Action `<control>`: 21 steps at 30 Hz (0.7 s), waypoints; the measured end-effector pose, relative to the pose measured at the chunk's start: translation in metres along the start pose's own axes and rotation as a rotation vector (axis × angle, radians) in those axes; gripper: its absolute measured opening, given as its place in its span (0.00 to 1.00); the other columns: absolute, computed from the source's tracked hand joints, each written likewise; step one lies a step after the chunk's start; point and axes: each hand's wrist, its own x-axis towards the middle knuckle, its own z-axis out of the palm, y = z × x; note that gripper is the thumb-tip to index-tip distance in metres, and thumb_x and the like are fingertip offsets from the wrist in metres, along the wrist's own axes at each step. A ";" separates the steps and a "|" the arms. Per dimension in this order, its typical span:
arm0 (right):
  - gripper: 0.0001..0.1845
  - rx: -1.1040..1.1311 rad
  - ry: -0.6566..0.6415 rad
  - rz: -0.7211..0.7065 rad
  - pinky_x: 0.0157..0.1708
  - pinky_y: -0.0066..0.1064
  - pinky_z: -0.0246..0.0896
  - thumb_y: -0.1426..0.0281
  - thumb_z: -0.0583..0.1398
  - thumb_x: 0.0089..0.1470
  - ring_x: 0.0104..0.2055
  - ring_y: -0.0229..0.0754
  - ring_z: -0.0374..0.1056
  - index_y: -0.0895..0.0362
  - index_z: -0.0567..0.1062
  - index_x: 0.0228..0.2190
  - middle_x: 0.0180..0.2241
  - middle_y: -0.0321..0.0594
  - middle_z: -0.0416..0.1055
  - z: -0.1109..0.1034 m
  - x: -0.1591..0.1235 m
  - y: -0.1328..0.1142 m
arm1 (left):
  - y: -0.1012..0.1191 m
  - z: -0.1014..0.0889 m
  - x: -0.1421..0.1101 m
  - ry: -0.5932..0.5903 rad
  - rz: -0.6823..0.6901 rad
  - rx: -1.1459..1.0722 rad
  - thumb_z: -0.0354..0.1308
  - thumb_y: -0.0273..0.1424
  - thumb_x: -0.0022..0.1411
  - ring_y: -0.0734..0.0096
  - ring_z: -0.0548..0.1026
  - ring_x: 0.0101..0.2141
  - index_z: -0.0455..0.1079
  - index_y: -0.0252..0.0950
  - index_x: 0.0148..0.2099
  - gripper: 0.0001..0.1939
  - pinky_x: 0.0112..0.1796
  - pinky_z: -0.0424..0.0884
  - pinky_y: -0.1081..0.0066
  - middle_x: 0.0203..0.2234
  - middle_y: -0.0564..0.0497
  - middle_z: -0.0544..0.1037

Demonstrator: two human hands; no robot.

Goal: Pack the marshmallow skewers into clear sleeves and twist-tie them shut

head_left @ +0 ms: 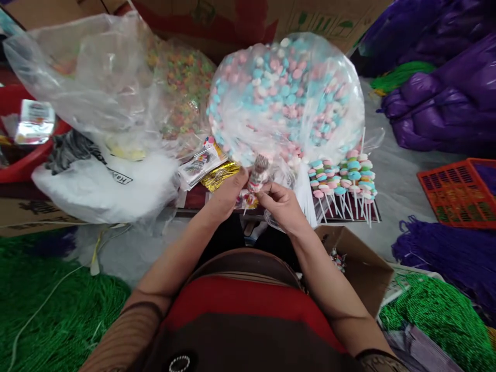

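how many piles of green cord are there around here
3 in view: a big pile at the lower left, a second pile at the lower right, and a small pile at the upper right, beside purple bags. More may be hidden.

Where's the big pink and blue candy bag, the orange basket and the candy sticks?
Big candy bag (287,98): head view, middle of its clear front.
Orange basket (447,194): head view, its slatted panel.
Candy sticks (354,175): head view, a blue candy mid-bunch.
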 end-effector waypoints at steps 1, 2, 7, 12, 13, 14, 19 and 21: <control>0.13 -0.062 0.013 -0.035 0.32 0.29 0.58 0.59 0.68 0.51 0.28 0.34 0.60 0.55 0.75 0.25 0.24 0.30 0.68 0.000 0.001 -0.002 | 0.012 0.002 -0.003 0.028 0.062 0.010 0.40 0.67 0.65 0.62 0.78 0.40 0.79 0.36 0.35 0.42 0.45 0.73 0.61 0.30 0.47 0.80; 0.12 -0.112 0.039 -0.064 0.33 0.30 0.59 0.61 0.67 0.52 0.28 0.34 0.61 0.54 0.74 0.25 0.25 0.31 0.69 0.000 0.003 -0.004 | 0.023 0.004 -0.007 0.038 0.114 0.059 0.38 0.65 0.67 0.62 0.77 0.40 0.79 0.37 0.32 0.42 0.47 0.72 0.60 0.28 0.47 0.79; 0.07 -0.286 0.238 -0.201 0.34 0.31 0.62 0.64 0.63 0.58 0.29 0.36 0.64 0.53 0.77 0.30 0.26 0.33 0.73 0.000 0.005 -0.019 | 0.036 0.003 -0.024 -0.231 0.098 0.444 0.43 0.61 0.69 0.68 0.73 0.29 0.80 0.37 0.28 0.39 0.40 0.69 0.65 0.21 0.48 0.77; 0.06 -0.447 0.074 -0.354 0.32 0.30 0.62 0.69 0.61 0.58 0.28 0.36 0.65 0.53 0.76 0.29 0.26 0.33 0.74 0.004 -0.006 -0.025 | 0.020 -0.013 -0.012 -0.049 -0.260 0.101 0.25 0.66 0.65 0.75 0.58 0.16 0.78 0.34 0.35 0.50 0.22 0.58 0.71 0.11 0.55 0.61; 0.07 -0.460 0.021 -0.349 0.31 0.30 0.62 0.69 0.61 0.57 0.28 0.36 0.65 0.53 0.76 0.28 0.26 0.32 0.74 0.004 -0.007 -0.024 | 0.023 -0.015 -0.011 -0.020 -0.254 0.032 0.24 0.67 0.64 0.76 0.53 0.14 0.78 0.34 0.36 0.51 0.21 0.55 0.72 0.10 0.57 0.57; 0.07 -0.461 -0.012 -0.335 0.31 0.29 0.62 0.70 0.60 0.57 0.27 0.35 0.65 0.53 0.76 0.27 0.25 0.32 0.74 0.003 -0.007 -0.022 | 0.026 -0.017 -0.011 -0.025 -0.248 0.006 0.25 0.67 0.64 0.77 0.50 0.14 0.78 0.34 0.35 0.51 0.20 0.52 0.72 0.09 0.58 0.54; 0.06 -0.426 0.103 -0.281 0.33 0.31 0.62 0.68 0.61 0.57 0.29 0.37 0.67 0.53 0.77 0.28 0.27 0.33 0.75 0.001 -0.005 -0.022 | 0.028 -0.012 -0.021 -0.276 -0.379 0.289 0.46 0.65 0.64 0.78 0.57 0.14 0.68 0.36 0.18 0.41 0.20 0.52 0.71 0.07 0.54 0.57; 0.06 -0.420 0.113 -0.277 0.34 0.32 0.63 0.67 0.62 0.57 0.30 0.38 0.68 0.52 0.77 0.28 0.27 0.34 0.75 0.003 -0.007 -0.025 | 0.016 -0.008 -0.021 -0.168 -0.393 0.277 0.43 0.67 0.63 0.79 0.55 0.13 0.62 0.37 0.16 0.41 0.19 0.50 0.71 0.08 0.54 0.56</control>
